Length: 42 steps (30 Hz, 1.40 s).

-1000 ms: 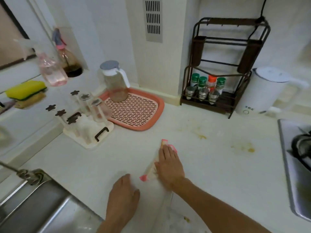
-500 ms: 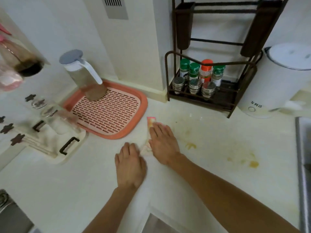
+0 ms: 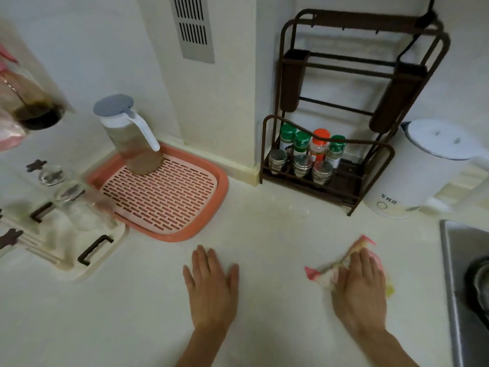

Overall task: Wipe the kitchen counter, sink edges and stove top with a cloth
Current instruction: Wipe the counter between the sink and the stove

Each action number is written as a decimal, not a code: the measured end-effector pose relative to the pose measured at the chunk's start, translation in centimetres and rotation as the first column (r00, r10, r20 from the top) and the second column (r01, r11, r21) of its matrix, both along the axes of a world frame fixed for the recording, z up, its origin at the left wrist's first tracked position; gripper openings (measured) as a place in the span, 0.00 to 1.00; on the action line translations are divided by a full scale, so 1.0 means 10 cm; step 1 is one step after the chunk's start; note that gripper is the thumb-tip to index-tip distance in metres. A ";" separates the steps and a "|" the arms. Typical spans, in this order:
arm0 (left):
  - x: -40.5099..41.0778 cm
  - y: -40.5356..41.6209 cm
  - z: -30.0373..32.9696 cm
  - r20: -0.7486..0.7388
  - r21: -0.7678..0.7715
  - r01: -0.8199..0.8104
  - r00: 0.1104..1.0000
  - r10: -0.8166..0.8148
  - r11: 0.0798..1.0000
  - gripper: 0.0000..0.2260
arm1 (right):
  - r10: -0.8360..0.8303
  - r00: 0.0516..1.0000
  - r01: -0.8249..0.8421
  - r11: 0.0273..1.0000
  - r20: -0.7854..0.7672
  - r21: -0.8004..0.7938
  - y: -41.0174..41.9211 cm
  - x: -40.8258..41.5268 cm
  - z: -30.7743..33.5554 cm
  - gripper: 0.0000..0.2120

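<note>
- Head view: our right hand [image 3: 360,287] presses flat, fingers straight, on the pink cloth [image 3: 328,274], bunched on the counter [image 3: 264,234] near the stove edge [image 3: 449,260].
- We judge the cloth soft, light and limp; best handled under a flat palm.
- Our left hand [image 3: 211,284] rests flat, holding nothing.

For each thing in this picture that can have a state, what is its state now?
left hand: flat on the counter, holds nothing
right hand: flat, presses the cloth
cloth: crumpled under the hand
pitcher: upright on the pink tray, lid on
kettle: lid shut
spice jars: capped, in the rack
yellow stain: not yet wiped
</note>
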<state>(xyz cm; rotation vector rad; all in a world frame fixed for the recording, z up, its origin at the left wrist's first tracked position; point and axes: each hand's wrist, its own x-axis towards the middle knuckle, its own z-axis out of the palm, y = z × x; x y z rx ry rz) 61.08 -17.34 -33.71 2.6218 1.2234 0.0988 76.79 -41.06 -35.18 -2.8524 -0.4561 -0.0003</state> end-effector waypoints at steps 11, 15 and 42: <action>0.04 0.06 -0.19 -0.019 0.064 0.014 1.000 -0.013 0.998 0.23 | 0.690 0.722 -0.691 0.721 -0.039 -0.046 2.26 -0.17 0.28 0.32; 0.26 0.05 -0.12 0.054 0.101 0.056 0.997 -0.062 0.993 0.22 | 0.665 0.742 -0.670 0.740 -0.088 -0.059 2.35 0.19 0.30 0.30; 0.82 -0.35 -0.14 0.013 0.192 0.419 0.903 -0.430 0.887 0.23 | -0.468 0.883 0.467 0.883 -0.022 -0.033 -0.11 0.32 0.08 0.29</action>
